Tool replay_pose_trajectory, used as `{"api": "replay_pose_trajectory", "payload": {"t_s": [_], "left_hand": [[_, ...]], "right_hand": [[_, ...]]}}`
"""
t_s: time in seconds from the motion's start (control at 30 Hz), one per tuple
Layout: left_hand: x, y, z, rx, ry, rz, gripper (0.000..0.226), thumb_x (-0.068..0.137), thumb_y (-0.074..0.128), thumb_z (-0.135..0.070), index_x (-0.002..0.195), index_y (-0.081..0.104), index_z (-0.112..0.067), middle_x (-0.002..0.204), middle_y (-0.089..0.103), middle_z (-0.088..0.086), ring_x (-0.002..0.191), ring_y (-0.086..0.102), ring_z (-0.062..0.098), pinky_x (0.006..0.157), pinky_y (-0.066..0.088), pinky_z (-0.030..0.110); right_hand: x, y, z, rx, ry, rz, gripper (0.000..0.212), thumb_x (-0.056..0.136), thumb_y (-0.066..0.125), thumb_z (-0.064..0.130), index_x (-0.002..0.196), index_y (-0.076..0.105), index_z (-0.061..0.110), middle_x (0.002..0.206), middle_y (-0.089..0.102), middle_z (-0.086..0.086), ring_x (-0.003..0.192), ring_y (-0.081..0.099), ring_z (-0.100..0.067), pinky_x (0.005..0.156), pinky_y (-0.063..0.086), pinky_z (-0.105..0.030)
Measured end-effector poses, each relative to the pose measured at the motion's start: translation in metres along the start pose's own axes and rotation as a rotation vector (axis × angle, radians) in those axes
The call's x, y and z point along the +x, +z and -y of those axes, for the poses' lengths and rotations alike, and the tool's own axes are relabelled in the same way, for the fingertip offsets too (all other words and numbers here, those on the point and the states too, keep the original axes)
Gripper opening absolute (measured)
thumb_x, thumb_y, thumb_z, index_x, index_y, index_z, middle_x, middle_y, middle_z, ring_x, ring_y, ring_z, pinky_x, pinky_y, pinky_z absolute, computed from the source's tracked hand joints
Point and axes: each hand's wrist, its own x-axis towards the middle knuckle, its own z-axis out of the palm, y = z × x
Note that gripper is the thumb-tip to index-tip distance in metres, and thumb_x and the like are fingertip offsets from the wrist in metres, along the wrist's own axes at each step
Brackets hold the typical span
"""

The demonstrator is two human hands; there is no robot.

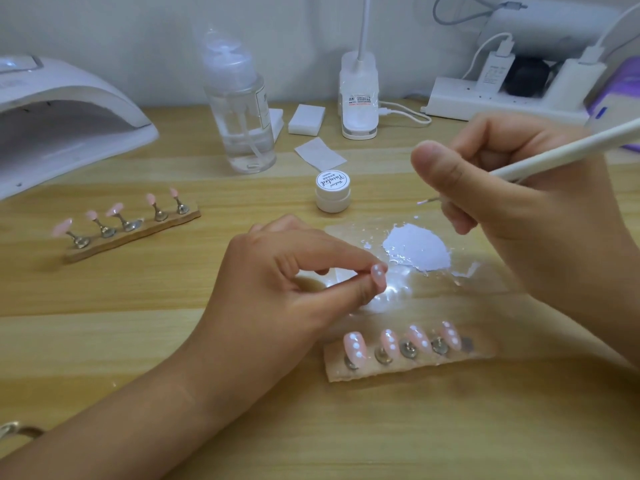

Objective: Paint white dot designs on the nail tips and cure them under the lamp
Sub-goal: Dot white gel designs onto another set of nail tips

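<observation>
My left hand [291, 271] pinches a pink nail tip [378, 272] with white dots between thumb and fingertips, over a clear palette sheet [485, 275]. My right hand [512, 199] grips a white dotting pen [561, 150]; its thin tip [424, 201] points left above a white gel blob [417, 247]. In front, a wooden holder [408, 367] carries several pink tips with white dots [355, 346]. A second holder [138, 230] at the left bears plain pink tips [114, 209]. The white curing lamp [69, 116] stands at the far left.
A small white gel jar [333, 190] sits behind the palette. A clear pump bottle [242, 109], white wipe pads [306, 120], a loose wipe [318, 154], a desk lamp base [359, 95] and a power strip with chargers [502, 98] line the back of the wooden table.
</observation>
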Motion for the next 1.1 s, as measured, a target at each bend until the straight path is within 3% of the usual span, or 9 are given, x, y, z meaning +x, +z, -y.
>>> {"api": "replay_pose_trajectory", "payload": {"t_s": [0.1, 0.23, 0.33, 0.43, 0.6, 0.73, 0.93, 1.1], "left_hand": [[0.0, 0.0, 0.0, 0.002, -0.01, 0.011, 0.006, 0.074, 0.078, -0.033, 0.08, 0.078, -0.035, 0.077, 0.072, -0.027, 0.081, 0.061, 0.015, 0.075, 0.048, 0.031], [0.0, 0.0, 0.001, 0.018, -0.038, 0.021, 0.008, 0.073, 0.079, -0.031, 0.078, 0.078, -0.037, 0.072, 0.069, -0.028, 0.076, 0.058, 0.011, 0.063, 0.044, 0.012], [0.0, 0.0, 0.001, 0.018, -0.056, 0.032, 0.008, 0.072, 0.079, -0.032, 0.077, 0.078, -0.038, 0.069, 0.066, -0.03, 0.074, 0.056, 0.01, 0.061, 0.041, 0.007], [0.0, 0.001, 0.001, 0.022, -0.058, 0.039, 0.008, 0.072, 0.079, -0.032, 0.077, 0.078, -0.037, 0.068, 0.066, -0.03, 0.074, 0.057, 0.009, 0.062, 0.041, 0.007], [0.0, 0.0, 0.001, 0.023, -0.072, 0.052, 0.008, 0.071, 0.079, -0.032, 0.076, 0.078, -0.038, 0.069, 0.067, -0.028, 0.074, 0.058, 0.007, 0.063, 0.04, 0.007], [0.001, 0.0, 0.001, 0.033, -0.064, 0.059, 0.009, 0.071, 0.079, -0.031, 0.075, 0.077, -0.039, 0.07, 0.066, -0.029, 0.072, 0.058, 0.006, 0.063, 0.039, 0.007], [0.001, 0.0, 0.0, 0.057, -0.058, 0.06, 0.008, 0.072, 0.078, -0.032, 0.074, 0.076, -0.04, 0.071, 0.066, -0.03, 0.073, 0.058, 0.007, 0.064, 0.038, 0.007], [0.0, 0.0, 0.0, 0.065, -0.066, 0.053, 0.005, 0.072, 0.078, -0.033, 0.074, 0.077, -0.039, 0.067, 0.064, -0.03, 0.07, 0.057, 0.006, 0.064, 0.037, 0.007]], "right_hand": [[0.003, -0.006, -0.007, -0.233, -0.053, 0.007, 0.04, 0.085, 0.073, 0.039, 0.067, 0.061, 0.005, 0.058, 0.06, -0.008, 0.049, 0.051, -0.02, 0.05, 0.04, -0.029], [0.003, -0.011, -0.019, -0.395, -0.027, 0.036, 0.044, 0.085, 0.072, 0.045, 0.057, 0.059, 0.014, 0.05, 0.055, 0.004, 0.047, 0.047, -0.011, 0.047, 0.036, -0.02], [0.004, -0.011, -0.026, -0.454, -0.032, 0.039, 0.044, 0.082, 0.075, 0.046, 0.055, 0.059, 0.014, 0.051, 0.057, 0.002, 0.047, 0.05, -0.014, 0.046, 0.041, -0.026], [0.004, -0.012, -0.029, -0.434, -0.044, 0.049, 0.043, 0.085, 0.073, 0.043, 0.057, 0.061, 0.014, 0.052, 0.058, 0.004, 0.046, 0.052, -0.01, 0.046, 0.041, -0.019], [0.002, -0.009, -0.029, -0.433, -0.067, 0.083, 0.045, 0.099, 0.055, 0.04, 0.058, 0.065, 0.024, 0.055, 0.061, 0.015, 0.052, 0.059, -0.007, 0.053, 0.04, -0.012], [0.002, -0.007, -0.03, -0.433, -0.046, 0.11, 0.044, 0.097, 0.056, 0.04, 0.058, 0.066, 0.022, 0.055, 0.061, 0.017, 0.05, 0.06, -0.002, 0.051, 0.037, -0.007], [0.003, -0.01, -0.029, -0.398, -0.061, 0.065, 0.044, 0.099, 0.056, 0.037, 0.06, 0.066, 0.021, 0.053, 0.059, 0.015, 0.051, 0.058, -0.003, 0.053, 0.038, -0.009], [0.005, -0.014, -0.025, -0.279, -0.116, -0.071, 0.044, 0.103, 0.052, 0.033, 0.067, 0.067, 0.015, 0.055, 0.059, 0.001, 0.05, 0.056, -0.011, 0.055, 0.041, -0.017]]}}
